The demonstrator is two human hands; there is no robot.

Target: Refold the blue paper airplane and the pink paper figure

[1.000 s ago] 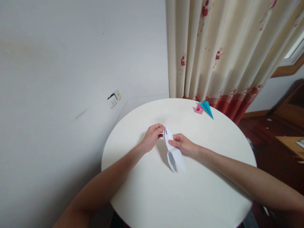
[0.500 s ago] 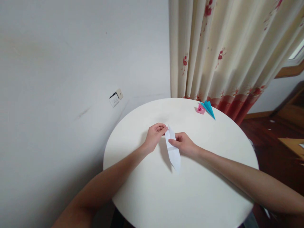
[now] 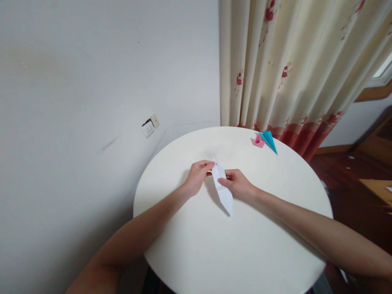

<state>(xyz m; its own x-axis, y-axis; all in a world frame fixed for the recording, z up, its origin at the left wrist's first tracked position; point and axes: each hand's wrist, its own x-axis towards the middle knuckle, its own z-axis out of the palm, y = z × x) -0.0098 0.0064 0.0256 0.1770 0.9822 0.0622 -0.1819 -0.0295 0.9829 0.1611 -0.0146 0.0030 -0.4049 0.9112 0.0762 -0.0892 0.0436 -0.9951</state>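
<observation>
- Head view, nearest you: both your bare forearms [image 3: 156, 220] reach in over the round white table [image 3: 196, 253].
- Your right hand [image 3: 240, 184] pinches the right edge of the folded white paper [image 3: 224, 195], thumb on top, the other fingers partly hidden behind it.
- The paper slants between your hands above the middle of the table, its near end narrowing to a point.
- Your left hand [image 3: 197, 176] pinches the paper's left edge by its far end, between thumb and fingertips.
- Near the table's far rim, a pink folded paper [image 3: 259, 141] sits just beside a pointed blue folded paper [image 3: 269, 141].
- Beyond the table, a socket [image 3: 148, 129] is on the wall [image 3: 107, 73], left of a flowered curtain [image 3: 275, 53].
</observation>
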